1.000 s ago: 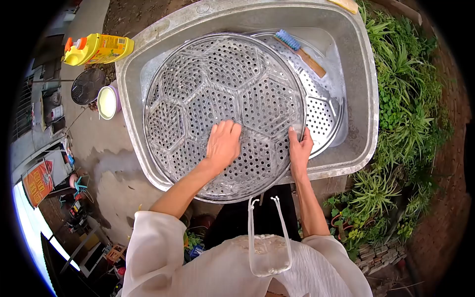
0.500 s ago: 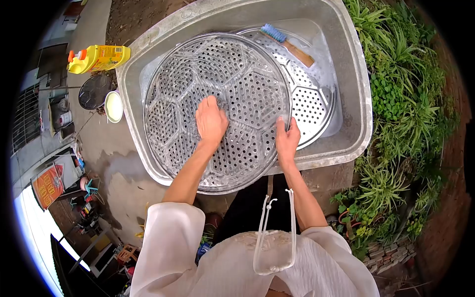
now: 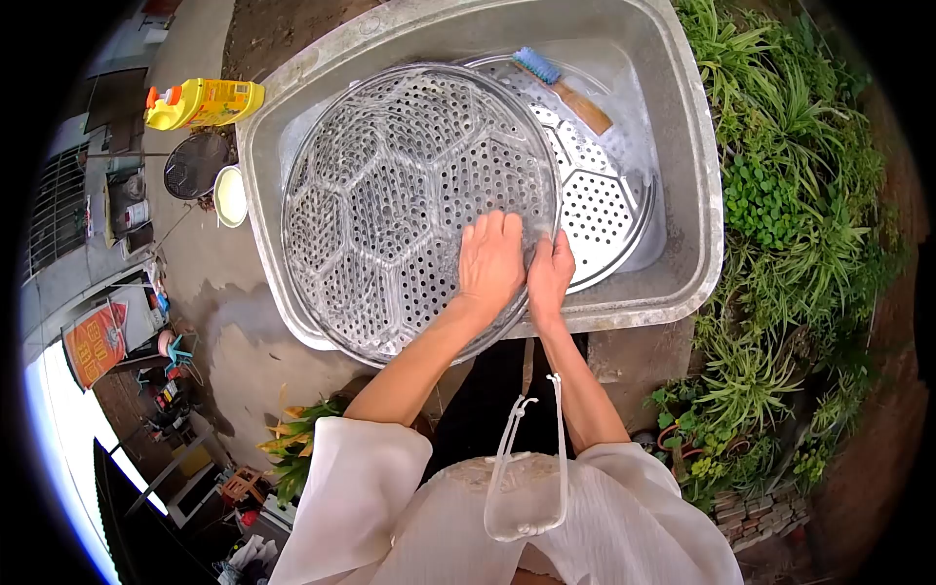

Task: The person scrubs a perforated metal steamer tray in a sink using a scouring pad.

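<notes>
A large round metal steamer tray (image 3: pixel 380 205), full of small holes and streaked with suds, leans over the near-left part of a grey basin (image 3: pixel 673 302). My left hand (image 3: pixel 492 258) presses on its face near the right edge, fingers curled under. Whatever those fingers hold, if anything, is hidden. Close beside it, my right hand (image 3: pixel 551 276) grips the tray's right rim, thumb on top. A second perforated tray (image 3: pixel 597 210) lies in the basin behind the first, partly covered. Across it rests a scrub brush (image 3: pixel 585 109) with blue bristles and a wooden handle.
To the left of the basin stands a yellow jug (image 3: pixel 205 103) with an orange cap. Below it are a dark round mesh item (image 3: pixel 195 166) and a pale bowl (image 3: pixel 230 197). Green plants (image 3: pixel 780 205) line the right side. Soapy water sits in the basin.
My left hand has slid right across the tray, from its middle to near the right rim. My right hand still holds the rim, and the tray has shifted slightly.
</notes>
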{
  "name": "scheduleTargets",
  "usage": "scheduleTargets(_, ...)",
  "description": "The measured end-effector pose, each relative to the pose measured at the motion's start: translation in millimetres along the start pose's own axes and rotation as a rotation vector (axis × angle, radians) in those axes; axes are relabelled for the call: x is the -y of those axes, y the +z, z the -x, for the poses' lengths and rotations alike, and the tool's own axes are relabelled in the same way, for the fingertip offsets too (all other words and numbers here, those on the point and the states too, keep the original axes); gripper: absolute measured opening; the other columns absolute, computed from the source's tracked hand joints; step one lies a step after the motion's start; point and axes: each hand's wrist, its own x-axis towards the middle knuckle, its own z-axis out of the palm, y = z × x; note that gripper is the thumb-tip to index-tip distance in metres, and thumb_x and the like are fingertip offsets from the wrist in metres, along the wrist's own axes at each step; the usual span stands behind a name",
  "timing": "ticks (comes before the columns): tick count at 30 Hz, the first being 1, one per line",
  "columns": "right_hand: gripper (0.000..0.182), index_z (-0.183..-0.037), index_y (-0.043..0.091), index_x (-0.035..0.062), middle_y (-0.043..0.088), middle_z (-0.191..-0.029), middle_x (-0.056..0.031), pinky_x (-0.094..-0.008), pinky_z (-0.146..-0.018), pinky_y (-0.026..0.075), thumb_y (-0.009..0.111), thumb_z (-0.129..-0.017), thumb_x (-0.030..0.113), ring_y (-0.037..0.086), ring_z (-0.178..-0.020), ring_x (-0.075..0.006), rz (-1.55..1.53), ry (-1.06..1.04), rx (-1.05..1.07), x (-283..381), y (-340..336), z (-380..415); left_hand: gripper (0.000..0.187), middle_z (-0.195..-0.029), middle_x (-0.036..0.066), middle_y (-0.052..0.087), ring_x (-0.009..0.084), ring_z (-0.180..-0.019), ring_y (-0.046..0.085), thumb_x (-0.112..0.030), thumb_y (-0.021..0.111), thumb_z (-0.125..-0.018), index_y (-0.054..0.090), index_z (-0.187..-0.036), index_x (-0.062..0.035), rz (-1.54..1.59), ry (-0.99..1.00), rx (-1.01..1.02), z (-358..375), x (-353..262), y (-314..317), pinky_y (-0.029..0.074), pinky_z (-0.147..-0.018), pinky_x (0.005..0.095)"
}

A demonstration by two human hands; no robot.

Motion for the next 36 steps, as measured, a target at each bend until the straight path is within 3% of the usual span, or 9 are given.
scheduleTargets(5, 0.032, -0.087, 0.05, -0.0017, 0.04, -0.07, -0.0054, -0.0316, -0.068, 0.036, 0.044, -0.1, 0.027, 0.036, -0.071, -0.0175, -0.07, 0.131, 0.002, -1, 1, 0, 0.02, -0.09, 0.013, 0.053, 0.0318, -0.089, 0.053, -0.003, 0.063, -0.072, 0.053, -0.089, -0.0063, -0.032, 0.009, 0.139, 78, 2, -22, 0.04, -0.077, 0.0442)
scheduleTargets(11, 0.043, -0.091, 0.054, -0.0028, 0.05, -0.078, -0.007, -0.0328, -0.074, 0.039, 0.04, -0.105, 0.036, 0.041, -0.077, -0.0169, -0.205, 0.052, 0.06, -8, -3, -1, 0.027, -0.101, 0.013, 0.056, 0.0315, -0.096, 0.052, -0.001, 0.061, -0.073, 0.056, -0.099, -0.0039, 0.012, -0.021, -0.071, -48, -7, -1, 0.039, -0.083, 0.0433)
scheduleTargets(15, 0.049, -0.106, 0.059, -0.0091, 0.061, -0.103, -0.0139, -0.0339, -0.09, 0.042, 0.041, -0.106, 0.037, 0.052, -0.095, -0.0195, -0.354, 0.162, 0.14, -30, -5, -13, 0.03, -0.119, 0.008, 0.061, 0.0288, -0.114, 0.053, 0.002, 0.058, -0.076, 0.064, -0.104, -0.0052, 0.174, 0.33, -0.073, 0, 6, -13, 0.038, -0.098, 0.041)
scheduleTargets(23, 0.023, -0.113, 0.062, -0.0013, 0.064, -0.092, -0.0018, -0.0281, -0.076, 0.043, 0.055, -0.099, 0.016, 0.052, -0.081, -0.0096, -0.229, 0.065, 0.183, -9, -6, -9, 0.039, -0.114, 0.006, 0.061, 0.0269, -0.113, 0.055, -0.003, 0.065, -0.069, 0.063, -0.107, -0.0064, 0.083, 0.536, 0.548, 122, 63, -86, 0.042, -0.096, 0.041)
scheduleTargets(27, 0.021, -0.111, 0.062, -0.0009, 0.064, -0.089, -0.0006, -0.0252, -0.073, 0.043, 0.052, -0.101, 0.015, 0.052, -0.078, -0.0074, -0.248, -0.026, 0.131, 9, 0, -1, 0.031, -0.116, 0.008, 0.06, 0.0284, -0.108, 0.056, -0.01, 0.071, -0.073, 0.062, -0.103, -0.0057, 0.082, 0.231, 0.36, 170, 94, -101, 0.044, -0.093, 0.0414)
scheduleTargets(29, 0.019, -0.108, 0.061, -0.001, 0.062, -0.085, 0.0008, -0.0246, -0.069, 0.042, 0.052, -0.1, 0.013, 0.049, -0.073, -0.0068, -0.281, -0.09, 0.118, 45, 0, 18, 0.038, -0.117, 0.015, 0.057, 0.0353, -0.111, 0.055, -0.019, 0.072, -0.079, 0.06, -0.109, 0.0002, 0.42, -0.185, 0.058, 172, 75, -111, 0.044, -0.096, 0.0437)
scheduleTargets(31, 0.014, -0.105, 0.06, -0.0005, 0.059, -0.08, 0.0004, -0.0255, -0.065, 0.04, 0.052, -0.097, 0.009, 0.047, -0.07, -0.0071, -0.22, -0.177, 0.146, 91, -3, 46, 0.073, -0.121, 0.023, 0.053, 0.0405, -0.112, 0.052, -0.038, 0.083, -0.071, 0.052, -0.121, 0.0042, 0.273, 0.027, -0.038, 174, 53, -136, 0.043, -0.098, 0.0462)
scheduleTargets(33, 0.011, -0.101, 0.058, 0.0013, 0.056, -0.075, -0.002, -0.0276, -0.055, 0.037, 0.054, -0.092, 0.007, 0.044, -0.062, -0.0072, -0.099, -0.188, 0.214, 142, -1, 76, 0.08, -0.124, 0.023, 0.051, 0.0404, -0.113, 0.052, -0.036, 0.087, -0.064, 0.05, -0.123, 0.0035, 0.128, 0.096, -0.108, 182, 36, -160, 0.043, -0.098, 0.0474)
scheduleTargets(36, 0.02, -0.106, 0.056, -0.0005, 0.059, -0.078, -0.0023, -0.0248, -0.055, 0.04, 0.061, -0.09, 0.011, 0.05, -0.063, -0.0072, -0.172, -0.514, 0.337, 183, 26, 128, 0.065, -0.117, 0.023, 0.056, 0.0411, -0.105, 0.056, -0.015, 0.084, -0.064, 0.052, -0.117, 0.0038, 0.078, 0.079, -0.256, 203, 42, -192, 0.046, -0.092, 0.0471)
